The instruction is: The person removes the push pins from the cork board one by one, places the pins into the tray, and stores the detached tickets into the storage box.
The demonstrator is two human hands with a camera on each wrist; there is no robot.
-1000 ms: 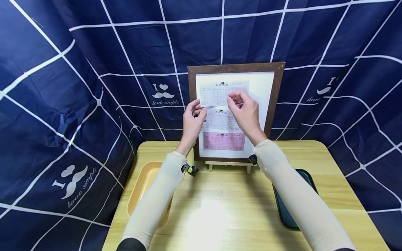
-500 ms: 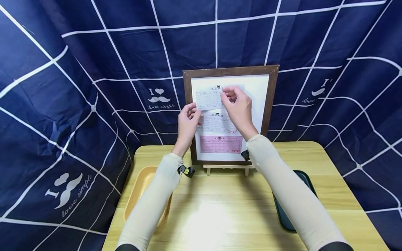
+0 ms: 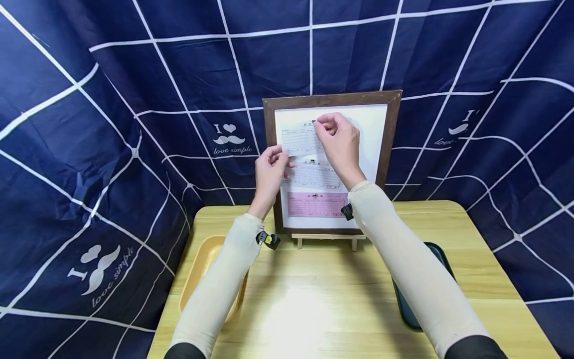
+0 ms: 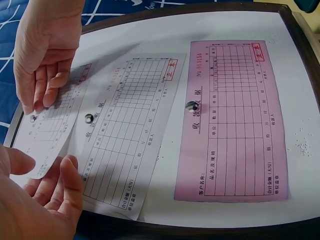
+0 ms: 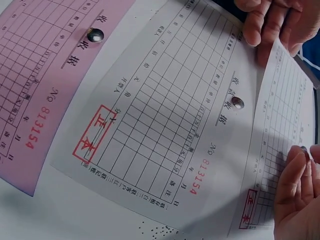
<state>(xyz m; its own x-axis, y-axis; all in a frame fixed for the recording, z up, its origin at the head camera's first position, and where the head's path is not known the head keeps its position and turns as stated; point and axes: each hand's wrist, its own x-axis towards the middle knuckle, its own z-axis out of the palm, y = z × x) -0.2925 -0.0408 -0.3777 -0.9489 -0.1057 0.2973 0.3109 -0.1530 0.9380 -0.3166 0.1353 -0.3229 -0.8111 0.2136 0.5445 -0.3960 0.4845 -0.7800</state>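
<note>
In the head view a framed white board (image 3: pixel 376 149) stands upright on a small easel, with two white receipt slips and a pink one pinned down its middle. My left hand (image 3: pixel 270 174) pinches the lower left corner of the top white receipt (image 3: pixel 298 139), which lifts off the board there. At that receipt's top edge, the fingertips of my right hand (image 3: pixel 338 142) close on a shiny round-headed push pin (image 5: pixel 304 149). Below hang the second white receipt (image 4: pixel 135 130) and the pink receipt (image 4: pixel 232 125), each under its own round-headed pin. Fingers partly cover the top receipt.
A yellow tray (image 3: pixel 190 284) lies on the wooden table (image 3: pixel 296 299) at the left, partly behind my left sleeve. At the right is a dark green tray (image 3: pixel 405 314), partly under my right sleeve. Blue curtain (image 3: pixel 350 55) with white lines surrounds the table.
My right hand has moved up and left across the top receipt to the pin at its top edge. The left hand stays at the lower left corner. The head view has shifted slightly.
</note>
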